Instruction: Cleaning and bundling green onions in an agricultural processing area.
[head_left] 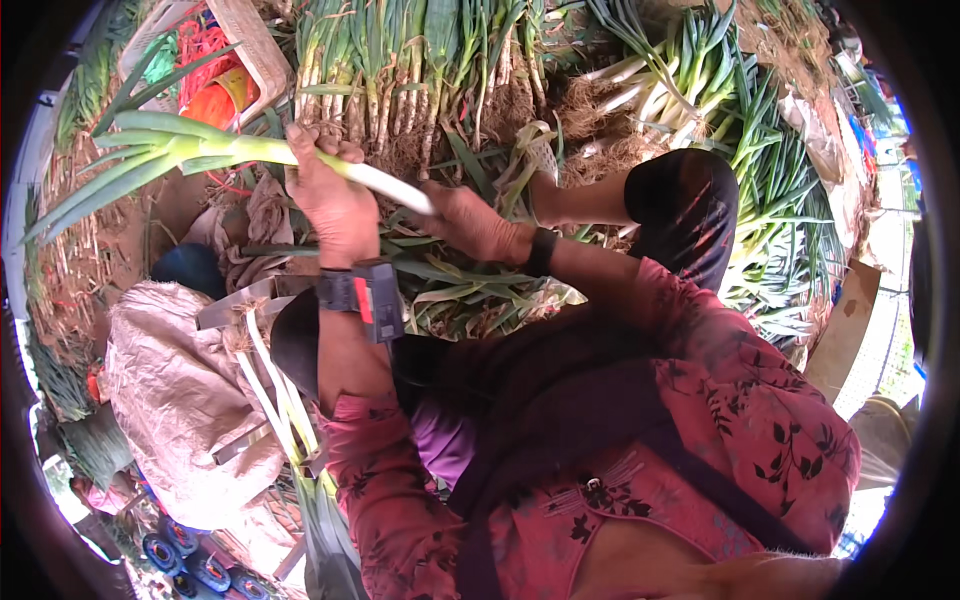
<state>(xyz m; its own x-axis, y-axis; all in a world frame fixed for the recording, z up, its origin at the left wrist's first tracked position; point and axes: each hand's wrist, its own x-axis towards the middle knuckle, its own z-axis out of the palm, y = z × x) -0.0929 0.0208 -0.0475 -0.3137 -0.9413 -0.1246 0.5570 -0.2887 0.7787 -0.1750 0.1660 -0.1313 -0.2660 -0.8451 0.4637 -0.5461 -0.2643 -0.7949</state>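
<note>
1. Head view, twelve o'clock at the top edge: the person's red patterned top (pixel 745 430) fills four to six o'clock, with a dark apron (pixel 570 400) over it.
2. A large pile of leeks (pixel 770 190) lies between one and three o'clock, beyond a dark-clad knee (pixel 690 205); some of its white stems and tangled roots point toward the centre.
3. A dense row of leeks (pixel 410 50) spans eleven to twelve o'clock, green leaves toward the top edge, brown roots nearer the hands.
4. Crumpled pale sacking (pixel 175 350) spreads at eight o'clock.
5. The held leek (pixel 240 150) stretches from nine o'clock to near twelve, raised in front of the person, its fanned green leaves to the left and its white shaft sloping down to the right.
6. A pale crate (pixel 262 42) sits tilted between ten and eleven o'clock, with red strands (pixel 205 45) inside.
7. A few loose leeks (pixel 283 400) lie at eight o'clock, beside the left forearm.
8. The left hand (pixel 335 200), at ten o'clock, is clamped around the held leek's shaft.
9. The right hand (pixel 475 222), at twelve o'clock, has its fingers closed on the white end, covering the tip.
10. A black-and-red wrist device (pixel 382 300) sits at nine o'clock, strapped to the left wrist.
</note>
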